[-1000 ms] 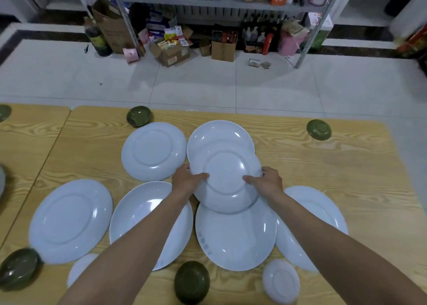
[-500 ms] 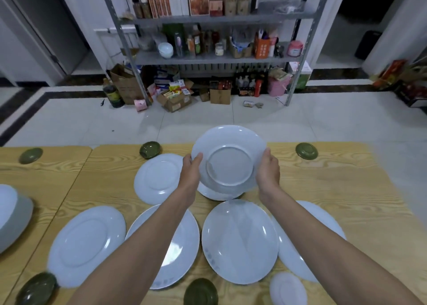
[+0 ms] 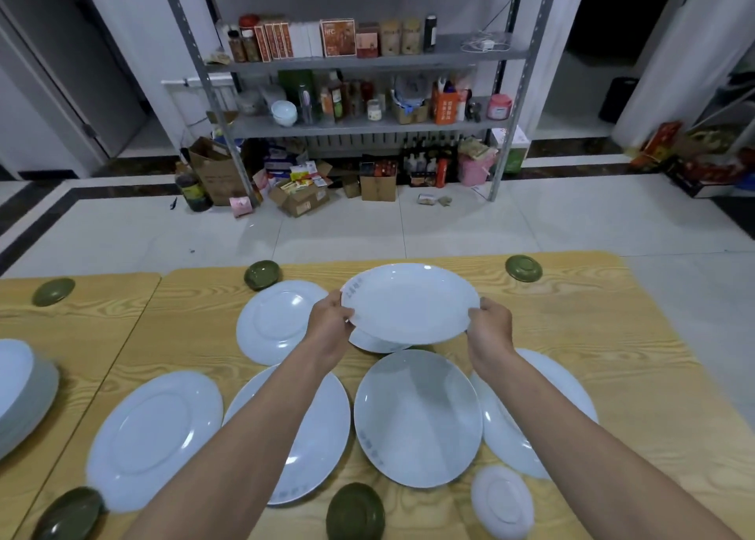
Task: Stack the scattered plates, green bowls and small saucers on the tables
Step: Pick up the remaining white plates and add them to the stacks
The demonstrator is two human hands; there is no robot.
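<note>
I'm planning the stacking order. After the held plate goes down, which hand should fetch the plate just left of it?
Likely the left hand: it grips the held plate right beside the left plate; the right hand grips the opposite rim, farther away.

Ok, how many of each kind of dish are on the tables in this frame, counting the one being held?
Loose white plates: 7, including the held plate and one partly hidden beneath it
Stack of plates, left edge: 1, its count unclear
Green bowls: 5
Small saucers: 1
Total: 14, taking the stack as one
</note>
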